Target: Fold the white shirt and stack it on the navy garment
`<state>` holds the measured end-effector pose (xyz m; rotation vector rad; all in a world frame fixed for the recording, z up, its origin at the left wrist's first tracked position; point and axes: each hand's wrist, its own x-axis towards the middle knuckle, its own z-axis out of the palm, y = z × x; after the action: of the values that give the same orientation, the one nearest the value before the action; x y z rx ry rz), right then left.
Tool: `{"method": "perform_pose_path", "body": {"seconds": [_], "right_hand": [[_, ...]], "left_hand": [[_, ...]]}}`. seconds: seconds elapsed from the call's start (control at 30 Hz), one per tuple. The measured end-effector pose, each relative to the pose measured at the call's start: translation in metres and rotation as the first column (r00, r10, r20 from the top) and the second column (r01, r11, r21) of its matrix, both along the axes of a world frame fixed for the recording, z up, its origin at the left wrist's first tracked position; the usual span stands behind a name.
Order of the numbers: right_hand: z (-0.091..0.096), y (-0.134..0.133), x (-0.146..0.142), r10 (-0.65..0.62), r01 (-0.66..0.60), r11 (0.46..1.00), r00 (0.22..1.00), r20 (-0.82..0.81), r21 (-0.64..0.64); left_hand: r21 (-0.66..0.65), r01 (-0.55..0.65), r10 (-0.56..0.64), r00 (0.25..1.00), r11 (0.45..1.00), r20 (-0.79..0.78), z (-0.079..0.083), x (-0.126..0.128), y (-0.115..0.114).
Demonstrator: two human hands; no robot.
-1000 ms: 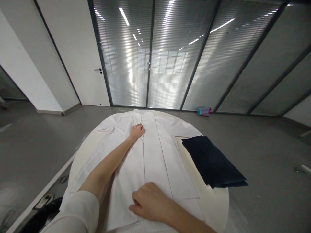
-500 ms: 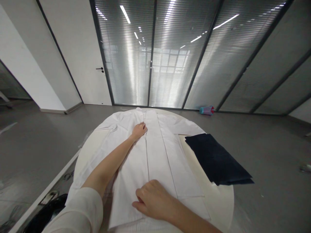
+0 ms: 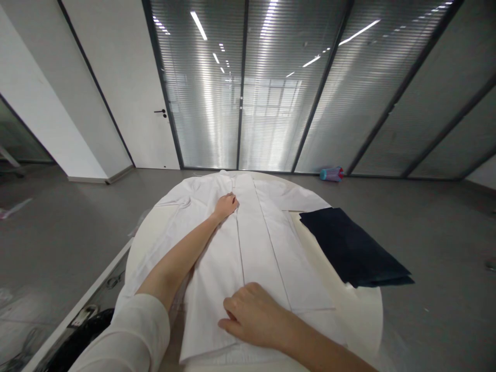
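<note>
Head view, white garment [image 3: 259,243] spread on round tabletop [image 3: 364,320], left hand [image 3: 227,205] at upper front, right hand [image 3: 253,315] lower, fingers curled, grip unclear, folded dark cloth [image 3: 352,248] rightward.

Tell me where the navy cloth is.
In the head view, the navy cloth overhangs the right edge of the round table, beside the white garment.

No legible txt, labels, brands, nos. or signs anywhere in head cam view
</note>
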<state>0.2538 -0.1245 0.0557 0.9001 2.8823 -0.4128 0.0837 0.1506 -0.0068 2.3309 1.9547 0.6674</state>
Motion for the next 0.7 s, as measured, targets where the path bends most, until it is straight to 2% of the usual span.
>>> {"method": "perform_pose_path", "body": {"seconds": [0.2, 0.3, 0.4, 0.53, 0.7], "right_hand": [[-0.002, 0.0, -0.001, 0.002, -0.002, 0.999, 1.0, -0.012, 0.032], [-0.005, 0.001, -0.002, -0.008, 0.008, 0.999, 1.0, -0.013, 0.033], [-0.008, 0.002, -0.002, -0.02, 0.02, 0.999, 1.0, -0.015, 0.028], [-0.011, 0.002, -0.001, 0.003, -0.003, 1.0, 1.0, -0.009, 0.019], [-0.015, 0.005, -0.002, 0.053, -0.053, 0.999, 0.998, 0.03, -0.003]], "left_hand": [[0.003, -0.008, 0.008, 0.999, 1.0, -0.032, -0.001, 0.001, -0.001], [-0.006, -0.018, 0.018, 0.999, 1.0, -0.039, 0.0, -0.002, 0.005], [-0.031, -0.029, 0.028, 0.999, 0.999, -0.038, 0.006, -0.01, 0.025], [-0.041, -0.047, 0.046, 0.998, 0.998, -0.041, 0.018, -0.024, 0.065], [-0.086, -0.047, 0.044, 0.998, 0.995, -0.042, 0.015, -0.021, 0.095]]}}
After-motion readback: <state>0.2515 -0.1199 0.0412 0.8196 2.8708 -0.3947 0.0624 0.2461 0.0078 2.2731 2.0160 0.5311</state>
